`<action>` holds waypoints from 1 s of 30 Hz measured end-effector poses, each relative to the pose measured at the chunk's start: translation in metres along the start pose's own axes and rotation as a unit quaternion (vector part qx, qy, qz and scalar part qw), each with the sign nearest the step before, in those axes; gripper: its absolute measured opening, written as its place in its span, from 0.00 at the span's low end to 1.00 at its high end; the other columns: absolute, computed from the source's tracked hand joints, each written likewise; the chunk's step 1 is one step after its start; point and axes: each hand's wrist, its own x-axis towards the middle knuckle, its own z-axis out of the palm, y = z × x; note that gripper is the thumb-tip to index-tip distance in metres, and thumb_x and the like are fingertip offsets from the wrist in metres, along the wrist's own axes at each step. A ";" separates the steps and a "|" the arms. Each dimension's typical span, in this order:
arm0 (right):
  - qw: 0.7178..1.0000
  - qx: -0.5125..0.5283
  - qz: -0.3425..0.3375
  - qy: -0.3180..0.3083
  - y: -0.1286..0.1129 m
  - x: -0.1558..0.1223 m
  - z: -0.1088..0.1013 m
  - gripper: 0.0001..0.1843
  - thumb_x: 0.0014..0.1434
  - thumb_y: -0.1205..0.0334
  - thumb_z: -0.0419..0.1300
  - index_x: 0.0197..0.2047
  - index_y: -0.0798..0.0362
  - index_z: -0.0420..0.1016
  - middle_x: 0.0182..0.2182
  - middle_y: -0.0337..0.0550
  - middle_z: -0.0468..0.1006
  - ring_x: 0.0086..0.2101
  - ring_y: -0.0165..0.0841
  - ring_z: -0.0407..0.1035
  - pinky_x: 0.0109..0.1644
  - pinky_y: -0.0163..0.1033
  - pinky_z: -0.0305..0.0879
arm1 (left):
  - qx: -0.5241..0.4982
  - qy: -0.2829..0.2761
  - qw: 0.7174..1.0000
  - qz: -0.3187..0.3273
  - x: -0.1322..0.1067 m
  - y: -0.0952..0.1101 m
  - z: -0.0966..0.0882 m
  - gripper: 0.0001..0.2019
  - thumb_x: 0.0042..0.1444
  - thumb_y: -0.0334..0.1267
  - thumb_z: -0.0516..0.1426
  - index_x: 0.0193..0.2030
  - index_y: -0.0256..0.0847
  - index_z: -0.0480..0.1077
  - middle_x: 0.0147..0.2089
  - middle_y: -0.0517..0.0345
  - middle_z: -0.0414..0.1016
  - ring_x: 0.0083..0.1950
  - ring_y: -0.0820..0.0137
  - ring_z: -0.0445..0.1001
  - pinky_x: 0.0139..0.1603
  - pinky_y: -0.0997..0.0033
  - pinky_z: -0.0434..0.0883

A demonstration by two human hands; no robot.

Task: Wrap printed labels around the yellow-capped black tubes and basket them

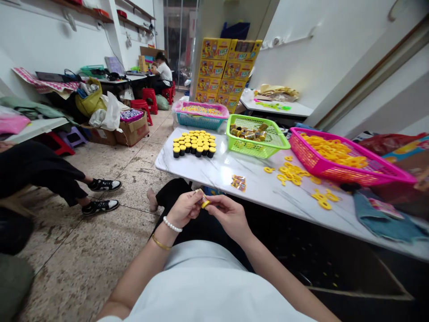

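Yellow plastic piece [205, 204] is pinched between the fingertips of both hands, held in the air over the lap. The left hand [182, 209] and right hand [229, 216] press in on it from either side. A pearl bracelet [172, 224] and gold bangle [161, 243] circle the left wrist. Ahead, a white marble-patterned table [201, 179] holds printed wrappers [238, 182], loose yellow rings [291, 174], a pink basket [318, 154] of more rings, a green basket [244, 147] of small tubes, and rows of upright black-and-yellow tubes [194, 145].
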 end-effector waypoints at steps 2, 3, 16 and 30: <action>0.999 -0.010 -0.020 0.024 0.002 0.002 0.000 0.09 0.53 0.57 0.71 0.38 0.49 0.82 0.35 0.42 0.83 0.35 0.36 0.78 0.41 0.42 0.77 | -0.020 -0.031 0.999 -0.009 -0.001 0.002 -0.001 0.26 0.42 0.58 0.69 0.31 0.36 0.67 0.19 0.69 0.59 0.15 0.86 0.50 0.15 0.83 0.43; 0.999 -0.014 -0.028 0.027 0.002 0.003 0.000 0.09 0.53 0.58 0.71 0.39 0.48 0.82 0.36 0.42 0.83 0.36 0.36 0.78 0.41 0.42 0.77 | -0.025 -0.042 0.999 -0.013 -0.001 0.002 -0.002 0.26 0.41 0.56 0.70 0.31 0.35 0.67 0.19 0.69 0.60 0.15 0.87 0.50 0.15 0.83 0.43; 0.985 -0.108 -0.123 0.057 0.009 0.003 -0.011 0.02 0.55 0.61 0.70 0.34 0.48 0.83 0.28 0.40 0.79 0.29 0.32 0.73 0.34 0.38 0.73 | -0.030 -0.050 0.997 -0.044 -0.003 -0.003 0.006 0.26 0.41 0.55 0.71 0.33 0.38 0.66 0.16 0.72 0.61 0.11 0.87 0.48 0.11 0.82 0.41; 0.999 -0.032 0.008 0.038 0.013 0.006 0.000 0.17 0.54 0.56 0.70 0.46 0.49 0.78 0.35 0.43 0.82 0.32 0.34 0.77 0.38 0.41 0.79 | -0.092 -0.017 0.992 -0.087 0.007 -0.011 -0.003 0.26 0.52 0.61 0.61 0.27 0.36 0.65 0.15 0.64 0.66 0.09 0.84 0.54 0.09 0.82 0.45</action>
